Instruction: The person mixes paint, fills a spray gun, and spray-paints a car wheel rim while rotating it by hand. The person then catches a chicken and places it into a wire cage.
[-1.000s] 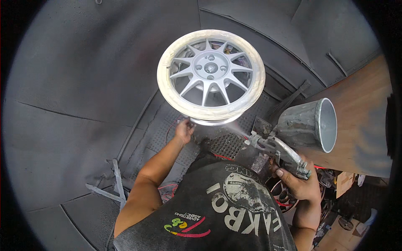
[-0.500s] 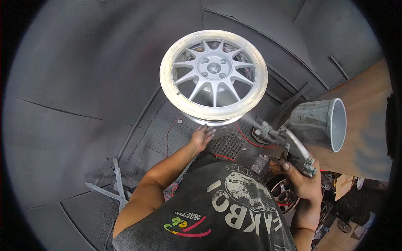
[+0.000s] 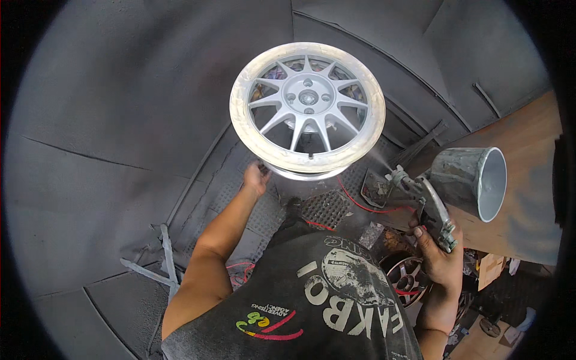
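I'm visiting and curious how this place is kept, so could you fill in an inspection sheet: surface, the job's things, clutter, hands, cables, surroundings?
Surface: studded matting on the floor; what holds up the wheel is hidden.
Job's things: silver spoked wheel with a cream-coloured outer ring; spray gun with a grey cup, mist at its nozzle.
Clutter: a darker spoked wheel and a tan board piece, lower right.
Hands: left hand at the silver wheel's lower edge, contact unclear; right hand grips the spray gun.
Cables: red line curving above the matting; hose or cable, cannot tell.
Surroundings: dark grey walls; brown panel at right.
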The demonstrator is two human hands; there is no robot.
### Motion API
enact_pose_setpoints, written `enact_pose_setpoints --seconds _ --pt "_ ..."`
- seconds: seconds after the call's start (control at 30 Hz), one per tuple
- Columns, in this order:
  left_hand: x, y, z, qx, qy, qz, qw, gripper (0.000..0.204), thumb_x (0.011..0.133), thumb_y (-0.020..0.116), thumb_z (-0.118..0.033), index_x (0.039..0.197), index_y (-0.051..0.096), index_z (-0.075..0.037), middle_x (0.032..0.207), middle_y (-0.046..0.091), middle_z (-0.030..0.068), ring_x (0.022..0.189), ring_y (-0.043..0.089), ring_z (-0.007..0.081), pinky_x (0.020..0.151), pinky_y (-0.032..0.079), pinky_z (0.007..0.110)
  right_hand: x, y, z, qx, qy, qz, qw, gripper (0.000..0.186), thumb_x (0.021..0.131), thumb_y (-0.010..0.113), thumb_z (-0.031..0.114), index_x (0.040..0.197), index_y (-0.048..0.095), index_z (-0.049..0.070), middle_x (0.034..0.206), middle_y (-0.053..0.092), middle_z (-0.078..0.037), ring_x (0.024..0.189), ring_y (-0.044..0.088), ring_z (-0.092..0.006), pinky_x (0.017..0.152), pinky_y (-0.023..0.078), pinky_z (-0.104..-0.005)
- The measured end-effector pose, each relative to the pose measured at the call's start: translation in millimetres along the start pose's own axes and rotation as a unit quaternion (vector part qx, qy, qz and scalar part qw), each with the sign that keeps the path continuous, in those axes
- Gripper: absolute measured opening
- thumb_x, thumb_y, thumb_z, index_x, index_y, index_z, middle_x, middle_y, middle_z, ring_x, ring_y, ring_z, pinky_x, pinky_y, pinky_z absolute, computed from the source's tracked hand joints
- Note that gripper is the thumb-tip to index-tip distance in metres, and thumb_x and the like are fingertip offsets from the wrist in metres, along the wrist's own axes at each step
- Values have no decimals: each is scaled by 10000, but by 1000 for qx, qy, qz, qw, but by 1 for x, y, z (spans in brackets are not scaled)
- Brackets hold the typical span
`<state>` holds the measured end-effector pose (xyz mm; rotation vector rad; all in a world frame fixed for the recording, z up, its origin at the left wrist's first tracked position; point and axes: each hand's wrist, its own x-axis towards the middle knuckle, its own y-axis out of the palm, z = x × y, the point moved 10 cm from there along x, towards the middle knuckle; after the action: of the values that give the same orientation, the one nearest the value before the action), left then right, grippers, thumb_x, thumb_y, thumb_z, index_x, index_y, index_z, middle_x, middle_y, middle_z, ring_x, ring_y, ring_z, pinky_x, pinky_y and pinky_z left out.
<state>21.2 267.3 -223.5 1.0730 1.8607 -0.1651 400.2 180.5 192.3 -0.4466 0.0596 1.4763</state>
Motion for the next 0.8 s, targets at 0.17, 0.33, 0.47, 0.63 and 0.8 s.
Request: enact_pose_setpoints --seconds 0.17,0.33,0.47,0.63,0.8 --pt "0 -8 -10 17 33 -8 999 114 923 455 -165 975 526 -93 869 569 46 814 535 167 733 471 341 -2 16 9 -6 44 30 999 295 795 664 58 1060 574 -36 884 617 -71 803 562 -134 751 441 -258" --pt "-35 -2 39 -15 19 -45 999 140 939 446 -209 990 530 -109 887 574 47 824 556 164 721 462 326 -4 37 21 -39 58 112 991 343 766 697 104 1065 596 -29 900 624 -81 815 555 -143 762 439 -277" --pt "-70 16 67 -53 -29 -27 998 145 930 436 -195 978 526 -93 902 569 59 780 565 179 732 479 331 -4 36 20 -33 68 99 992 335 771 690 93 1065 590 -33 883 627 -78 809 547 -131 755 438 -269" --pt "-78 16 67 12 -113 60 992 196 852 458 -142 1005 525 -41 927 564 84 769 572 217 784 498 376 -4 3 16 -56 27 4 998 308 797 692 75 1060 568 -27 871 626 -52 788 552 -104 726 446 -245" --pt "-4 -29 -18 -13 -17 7 1000 196 864 457 -139 1022 526 -45 943 564 73 850 556 197 775 488 345 -6 -11 17 -53 39 -62 996 283 827 660 43 1080 551 -24 887 635 -59 800 581 -111 722 468 -246"
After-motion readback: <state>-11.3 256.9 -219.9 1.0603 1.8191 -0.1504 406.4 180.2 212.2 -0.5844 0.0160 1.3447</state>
